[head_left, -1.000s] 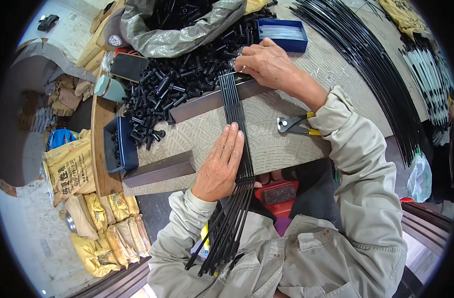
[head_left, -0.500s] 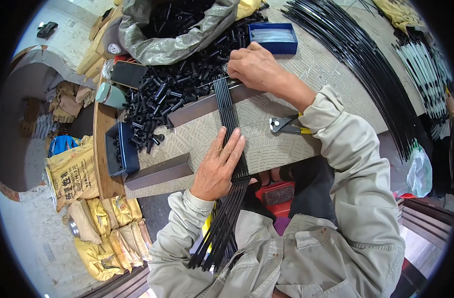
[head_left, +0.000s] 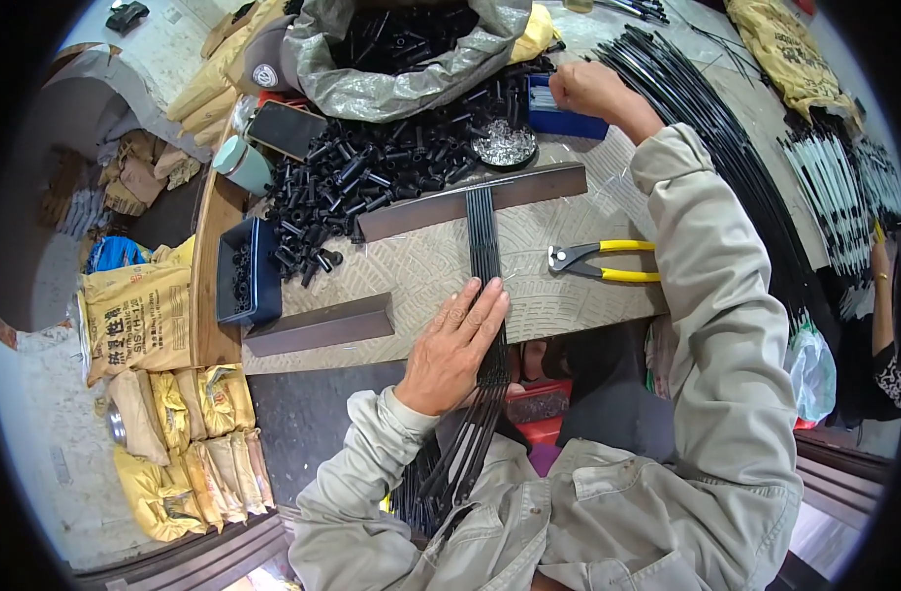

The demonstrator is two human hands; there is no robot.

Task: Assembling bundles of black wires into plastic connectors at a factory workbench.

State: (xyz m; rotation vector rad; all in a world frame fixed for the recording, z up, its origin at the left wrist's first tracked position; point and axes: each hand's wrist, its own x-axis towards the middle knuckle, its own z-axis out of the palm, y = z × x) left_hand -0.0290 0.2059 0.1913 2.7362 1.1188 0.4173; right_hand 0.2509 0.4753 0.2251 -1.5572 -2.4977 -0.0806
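My left hand [head_left: 455,350] lies flat with its fingers stretched over a row of thin black rods [head_left: 482,236], holding nothing. The rods run side by side from a metal angle bar [head_left: 549,185] toward my lap, where their lower ends fan out. A thin pale pin [head_left: 498,184] lies across their upper ends. At the far side my right hand [head_left: 596,96] is curled closed over a blue box [head_left: 569,122] of thin pale sticks. Its fingertips are hidden, so whatever they pinch cannot be made out. Yellow-handled pincers [head_left: 603,261] rest right of the rods.
Black tubular parts [head_left: 357,177] are heaped below an open grey sack [head_left: 411,94]. Beside them sits a dish of small clear pieces [head_left: 505,146]. Another angle bar [head_left: 322,325] and a blue bin [head_left: 249,271] are at left. Long black rods [head_left: 707,128] spread at right, near another person's arm [head_left: 881,295].
My right hand has left the rods' upper ends and moved right and away to the blue box. My left hand stays on the rods. The view has shifted, and the pincers' handles now show.
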